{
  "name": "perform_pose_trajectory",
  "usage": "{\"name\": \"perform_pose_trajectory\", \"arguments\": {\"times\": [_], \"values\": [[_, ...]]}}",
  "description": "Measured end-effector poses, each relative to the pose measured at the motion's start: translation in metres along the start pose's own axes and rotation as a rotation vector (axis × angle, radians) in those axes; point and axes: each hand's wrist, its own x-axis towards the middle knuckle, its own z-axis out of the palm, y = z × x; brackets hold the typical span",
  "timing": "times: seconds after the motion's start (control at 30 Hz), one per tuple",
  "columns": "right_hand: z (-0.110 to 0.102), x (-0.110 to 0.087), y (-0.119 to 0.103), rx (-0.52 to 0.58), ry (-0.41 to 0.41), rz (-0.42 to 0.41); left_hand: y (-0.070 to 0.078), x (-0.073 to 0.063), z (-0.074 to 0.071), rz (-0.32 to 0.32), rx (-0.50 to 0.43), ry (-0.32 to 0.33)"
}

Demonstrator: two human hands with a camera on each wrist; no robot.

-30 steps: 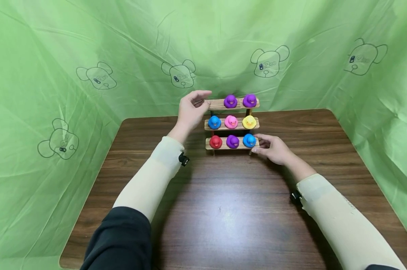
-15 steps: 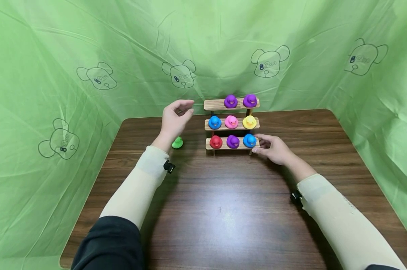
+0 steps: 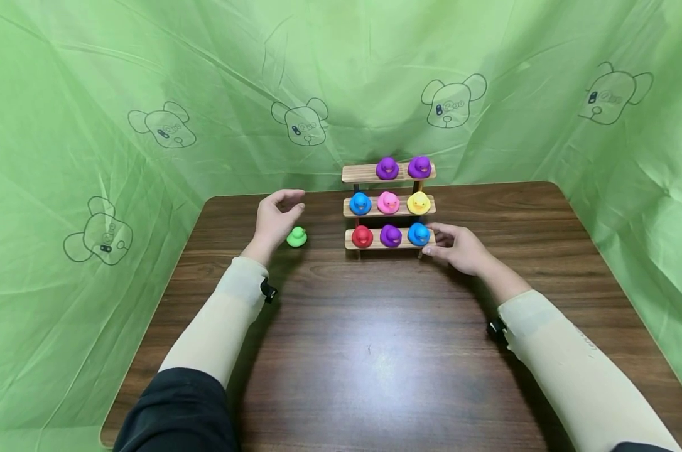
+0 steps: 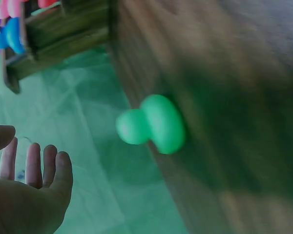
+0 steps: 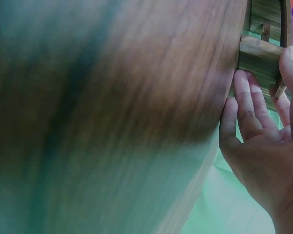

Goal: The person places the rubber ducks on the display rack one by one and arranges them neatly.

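A green rubber duck [image 3: 297, 237] sits on the table, left of a three-tier wooden display shelf [image 3: 352, 174]. My left hand [image 3: 277, 220] hovers just left of and behind the duck, fingers loosely bent and nothing between them; the left wrist view shows its fingers apart from the duck [image 4: 161, 124]. With thumb and index finger my right hand [image 3: 458, 250] pinches the right end of the bottom tier, by a blue duck [image 3: 418, 234]; its other fingers extend low beside the shelf in the right wrist view. The top tier carries two purple ducks [image 3: 387, 168] and bare wood at its left.
On the middle tier stand blue [image 3: 360, 203], pink [image 3: 389, 203] and yellow [image 3: 418, 203] ducks. The bottom tier also bears a red duck [image 3: 362, 236] and a purple one [image 3: 390, 236]. A green curtain [image 3: 233, 113] hangs behind and beside the dark wooden table [image 3: 341, 351].
My left hand has moved left and toward the front, away from the top tier to beside the green duck, which has come into sight. The right hand stays at the shelf.
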Motion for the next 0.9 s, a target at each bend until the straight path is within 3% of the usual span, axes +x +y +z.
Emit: {"name": "perform_pose_trajectory", "arguments": {"times": [0.3, 0.53, 0.7, 0.9], "values": [[0.000, 0.000, -0.001, 0.024, -0.003, 0.009, -0.034, -0.005, -0.012, -0.104, 0.093, -0.041], [0.000, 0.000, -0.001, 0.015, -0.004, 0.019, -0.053, -0.007, -0.018, -0.209, 0.176, -0.137], [0.000, 0.000, -0.001, 0.016, -0.008, 0.015, -0.060, -0.009, -0.022, -0.265, 0.244, -0.194], [0.000, 0.000, -0.001, 0.003, -0.008, 0.015, -0.059, -0.011, -0.023, -0.280, 0.260, -0.214]]}}
